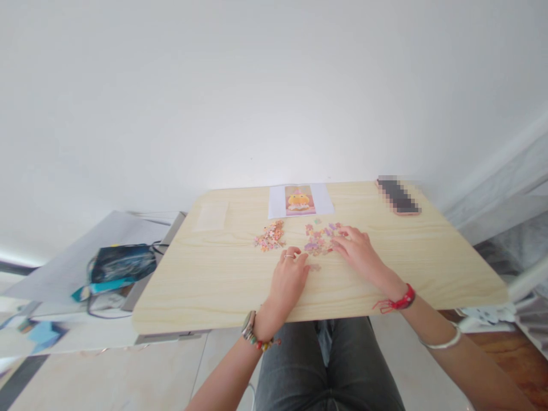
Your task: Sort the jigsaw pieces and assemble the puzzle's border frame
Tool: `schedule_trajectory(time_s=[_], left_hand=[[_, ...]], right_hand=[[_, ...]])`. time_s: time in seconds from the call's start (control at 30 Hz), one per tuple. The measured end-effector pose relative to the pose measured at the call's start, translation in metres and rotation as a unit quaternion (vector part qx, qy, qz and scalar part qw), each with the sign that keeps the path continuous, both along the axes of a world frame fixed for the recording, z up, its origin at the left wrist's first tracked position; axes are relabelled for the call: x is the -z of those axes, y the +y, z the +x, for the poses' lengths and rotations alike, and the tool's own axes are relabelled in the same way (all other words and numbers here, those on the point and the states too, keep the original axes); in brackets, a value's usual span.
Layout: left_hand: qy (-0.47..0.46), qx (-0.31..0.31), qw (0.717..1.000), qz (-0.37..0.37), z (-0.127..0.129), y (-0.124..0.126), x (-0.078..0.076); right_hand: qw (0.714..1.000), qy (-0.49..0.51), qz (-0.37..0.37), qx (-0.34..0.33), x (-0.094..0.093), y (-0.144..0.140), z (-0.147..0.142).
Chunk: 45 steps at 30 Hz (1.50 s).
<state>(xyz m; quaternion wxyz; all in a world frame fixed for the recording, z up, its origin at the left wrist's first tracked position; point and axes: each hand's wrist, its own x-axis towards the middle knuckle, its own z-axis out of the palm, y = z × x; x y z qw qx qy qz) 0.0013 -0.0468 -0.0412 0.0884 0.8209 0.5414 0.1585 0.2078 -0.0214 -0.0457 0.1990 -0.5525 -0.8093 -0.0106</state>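
Here, both hands rest on a pale wooden bench (214, 285) that fills the middle of the frame. The left hand (290, 274) lies palm down just below centre, fingers loosely curled with a ring on one; whether its grip has a piece under it cannot be told. The right hand (358, 251) lies flat, a little to the right of centre, fingers spread over a cluster of pink and purple puzzle pieces (319, 240), touching them but with nothing clearly pinched. A second heap of orange puzzle pieces (269, 236) sits just left of that cluster, above the left hand. Higher up, near the bench's far edge, lies a reference picture (299, 200) showing a yellow figure. A blurred dark phone (398, 197) lies at the upper right of the bench.
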Motion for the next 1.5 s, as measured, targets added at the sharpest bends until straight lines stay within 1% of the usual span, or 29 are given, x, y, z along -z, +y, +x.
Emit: schedule_trajectory(time_s=[0.1, 0.27, 0.5, 0.73, 0.83, 1.0, 1.2, 1.3, 1.37, 1.5], left_hand=[[0.014, -0.013, 1.000, -0.004, 0.003, 0.005, -0.002], [0.032, -0.035, 0.999, 0.014, 0.013, 0.015, -0.002], [0.046, -0.034, 0.998, 0.029, 0.025, 0.025, 0.005], [0.059, -0.037, 0.997, 0.021, 0.034, 0.033, 0.003], [0.052, -0.032, 0.998, 0.023, 0.032, 0.032, 0.004], [0.041, -0.018, 0.999, 0.028, 0.021, 0.025, 0.005], [0.047, -0.018, 0.998, 0.030, 0.013, 0.016, 0.001], [0.048, -0.005, 0.998, 0.031, 0.012, 0.012, 0.000], [0.050, 0.001, 0.998, 0.032, 0.010, 0.011, 0.001], [0.067, -0.011, 0.997, 0.026, 0.007, 0.012, 0.005]], right_hand=[[1.000, -0.015, 0.000, 0.002, 0.004, -0.001, 0.004], [1.000, -0.024, 0.010, 0.009, 0.009, 0.000, 0.007], [0.999, -0.033, 0.015, 0.008, 0.010, 0.003, 0.009], [0.999, -0.036, 0.010, 0.009, 0.010, 0.008, 0.008], [0.999, -0.031, 0.007, 0.010, 0.009, 0.008, 0.008], [1.000, -0.026, 0.006, -0.001, 0.005, 0.000, 0.008], [0.999, -0.025, 0.008, -0.025, 0.001, -0.003, -0.008], [0.998, -0.043, 0.010, -0.041, 0.001, -0.003, -0.014], [0.998, -0.052, 0.007, -0.042, 0.002, -0.004, -0.015], [0.998, -0.049, 0.001, -0.033, 0.002, -0.006, -0.010]])
